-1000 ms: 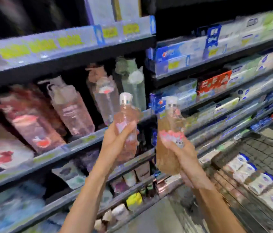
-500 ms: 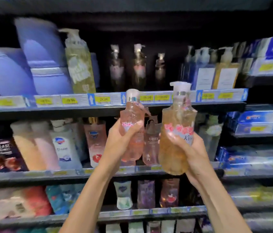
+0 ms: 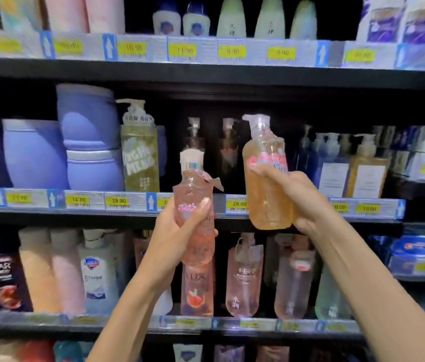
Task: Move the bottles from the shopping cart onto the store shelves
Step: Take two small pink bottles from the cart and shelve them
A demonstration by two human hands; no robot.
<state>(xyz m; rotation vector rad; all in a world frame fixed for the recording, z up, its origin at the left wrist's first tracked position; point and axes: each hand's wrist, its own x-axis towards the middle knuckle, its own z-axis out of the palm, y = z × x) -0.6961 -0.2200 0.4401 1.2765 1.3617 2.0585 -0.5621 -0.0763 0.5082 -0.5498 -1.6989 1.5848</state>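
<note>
A shopper is holding two bottles up to a shelf of toiletries.

The left hand point(image 3: 180, 231) is wrapping its fingers round the waist of a slim pink bottle point(image 3: 197, 218); the right hand point(image 3: 297, 197) is clamping an amber pump bottle point(image 3: 266, 184) at its label, lifting it to the dark gap on the middle shelf point(image 3: 127, 214). Both look full, so probably heavy, with rigid, smooth plastic that may slip; gripping the body, not the pump, seems wisest.
</note>
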